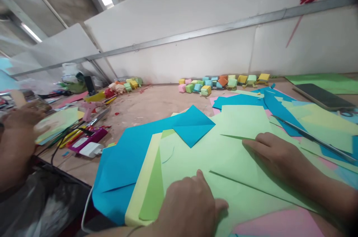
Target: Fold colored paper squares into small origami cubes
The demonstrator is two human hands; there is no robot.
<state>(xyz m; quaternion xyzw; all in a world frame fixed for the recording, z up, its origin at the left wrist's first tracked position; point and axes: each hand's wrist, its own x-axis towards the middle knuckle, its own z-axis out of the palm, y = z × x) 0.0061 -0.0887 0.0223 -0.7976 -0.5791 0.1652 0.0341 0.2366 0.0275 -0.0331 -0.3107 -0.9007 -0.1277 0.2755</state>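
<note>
My left hand rests on a large light green paper sheet, forefinger stretched forward and thumb apart, holding nothing. My right hand is at the lower edge of a smaller light green paper piece, its fingers bent together on that edge; the thumb is hidden. Between the hands a long raised edge runs across the green paper. A creased blue paper square lies beyond my left hand. Blue sheets and a pale yellow sheet spread to the left under the green one.
Small coloured paper cubes line the wall. At right are a long metal blade-like tool and a phone. A pink glue gun, a white charger and pens lie at left, beside another person's arm.
</note>
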